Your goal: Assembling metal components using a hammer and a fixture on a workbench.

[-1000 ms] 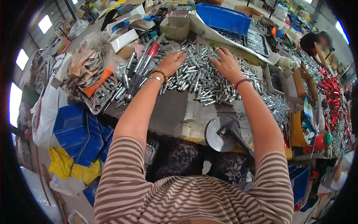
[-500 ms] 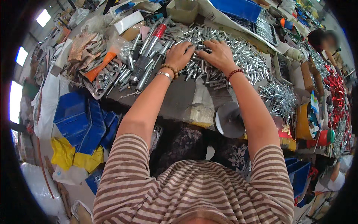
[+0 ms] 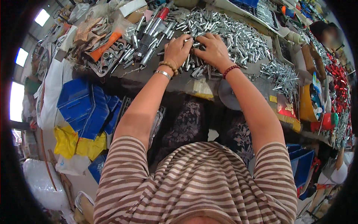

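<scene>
While the left hand (image 3: 176, 51) and right hand (image 3: 213, 50) curl half-closed, hold unclear, shiny silver tubes (image 3: 238, 42) lie jumbled near the tabletop's (image 3: 125, 77) front edge.

A workshop: long bench (image 3: 143, 77), heaps of small metal rods (image 3: 242, 41), red-and-black tool (image 3: 144, 44), blue bins (image 3: 84, 108).

Left forearm (image 3: 143, 101) runs to 1 o'clock, right forearm (image 3: 253, 102) to 11. Left hand (image 3: 176, 51) palm-down, fingers bent, pointing toward 1; right hand (image 3: 213, 51) palm-down, curled, pointing toward 10. Hands nearly meet, thumbs inward (undersides hidden, can't confirm grip).
</scene>
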Demonstrator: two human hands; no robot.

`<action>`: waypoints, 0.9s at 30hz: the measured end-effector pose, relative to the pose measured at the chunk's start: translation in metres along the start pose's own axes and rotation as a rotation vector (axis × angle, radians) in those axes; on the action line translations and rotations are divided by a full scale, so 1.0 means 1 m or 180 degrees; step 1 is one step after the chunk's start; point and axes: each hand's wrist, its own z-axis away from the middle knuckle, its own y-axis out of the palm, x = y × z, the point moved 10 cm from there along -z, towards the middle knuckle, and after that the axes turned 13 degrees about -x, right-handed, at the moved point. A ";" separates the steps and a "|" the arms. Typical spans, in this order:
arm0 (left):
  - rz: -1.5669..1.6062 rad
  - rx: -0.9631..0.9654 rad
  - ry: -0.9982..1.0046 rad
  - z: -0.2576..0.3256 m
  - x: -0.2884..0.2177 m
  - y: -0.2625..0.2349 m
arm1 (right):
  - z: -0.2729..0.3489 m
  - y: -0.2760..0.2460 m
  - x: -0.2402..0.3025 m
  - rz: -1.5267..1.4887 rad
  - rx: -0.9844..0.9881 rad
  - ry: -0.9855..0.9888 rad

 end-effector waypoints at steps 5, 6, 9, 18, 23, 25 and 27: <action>-0.0104 -0.0278 0.0547 0.027 -0.020 -0.018 | 0.027 -0.008 0.021 0.0175 -0.0086 -0.0393; -0.0280 -0.0207 0.0588 0.034 -0.020 -0.017 | 0.033 -0.010 0.025 0.0272 -0.0013 -0.0465; -0.0234 -0.0360 0.0892 0.043 -0.029 -0.021 | 0.037 -0.018 0.033 0.0368 -0.0133 -0.0688; -0.0437 -0.1050 0.1427 0.058 -0.056 -0.052 | 0.049 -0.071 0.026 0.0321 -0.0093 -0.0374; 0.0060 -0.0190 0.0734 0.106 -0.096 -0.047 | 0.090 -0.156 0.019 -0.0028 -0.0562 0.0387; 0.0393 0.0179 0.0516 0.124 -0.103 -0.026 | 0.115 -0.166 0.015 -0.0069 -0.0427 0.0771; 0.0128 -0.0115 0.0940 0.131 -0.106 -0.029 | 0.136 -0.170 0.021 -0.0287 -0.0523 0.0832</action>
